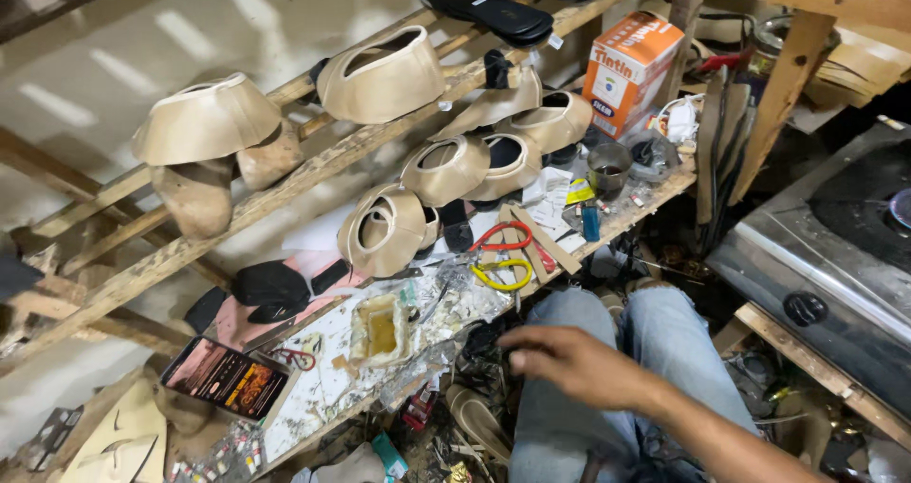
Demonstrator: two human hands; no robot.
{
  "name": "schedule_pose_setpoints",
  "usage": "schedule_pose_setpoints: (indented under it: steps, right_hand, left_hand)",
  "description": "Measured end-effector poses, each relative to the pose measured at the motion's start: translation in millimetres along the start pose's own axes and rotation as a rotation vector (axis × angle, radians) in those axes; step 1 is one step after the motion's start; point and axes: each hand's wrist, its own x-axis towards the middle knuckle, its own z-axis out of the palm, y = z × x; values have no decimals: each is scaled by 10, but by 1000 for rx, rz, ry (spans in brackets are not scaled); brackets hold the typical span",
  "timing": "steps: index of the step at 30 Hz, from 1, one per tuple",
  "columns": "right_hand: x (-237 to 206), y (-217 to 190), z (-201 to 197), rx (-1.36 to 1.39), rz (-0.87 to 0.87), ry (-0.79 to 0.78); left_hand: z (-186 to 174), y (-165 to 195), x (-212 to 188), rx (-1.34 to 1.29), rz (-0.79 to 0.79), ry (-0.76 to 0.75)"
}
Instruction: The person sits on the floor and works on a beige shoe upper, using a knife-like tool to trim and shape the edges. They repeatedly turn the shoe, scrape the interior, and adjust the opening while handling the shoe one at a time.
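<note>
My right hand [569, 362] reaches in from the lower right and hovers over my left knee in blue jeans [567, 317], fingers loosely bent and pointing left, with nothing visible in it. It is just below the front edge of a cluttered workboard [327, 374]. Nearest to it on the board are yellow-handled scissors [503, 274], red-handled scissors [500, 240] and a crusted tray of yellowish glue [380, 327]. My left hand is out of view.
Several beige shoe uppers [384, 229] sit on a slanted wooden rack [285, 184], with black soles [493, 4] above. A phone with a lit screen [226, 379], an orange box [631, 64], a metal cup [607, 168] and a metal stove [826, 255] surround me.
</note>
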Motion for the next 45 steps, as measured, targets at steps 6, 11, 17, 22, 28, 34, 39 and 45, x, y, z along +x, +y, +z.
schedule_pose_setpoints:
  steps: [6, 11, 17, 22, 28, 34, 39, 45]
  right_hand:
    - [-375, -668, 612, 532, -224, -402]
    - [-668, -585, 534, 1230, -195, 229]
    - [-1434, 318, -515, 1016, 162, 962]
    - [-1988, 752, -2020, 178, 329, 1258]
    - [-1868, 816, -3288, 521, 545, 1209]
    - [-1449, 776, -3785, 474, 536, 1263]
    - [-1502, 749, -3802, 501, 530, 1262]
    - [-1902, 749, -2607, 763, 512, 1211]
  left_hand:
    - [-127, 535, -488, -462, 223, -182]
    - [-296, 2034, -1009, -1079, 345, -561]
    - [-351, 3302, -1417, -1439, 320, -1040]
    - [-82, 2934, -1840, -1225, -240, -1440]
    - [137, 2600, -2252, -807, -924, -1639]
    - [258, 2611, -2326, -799, -1232, -1686]
    - [199, 2768, -2465, -692, -1097, -1659]
    - [56, 3534, -2282, -1067, -742, -1745]
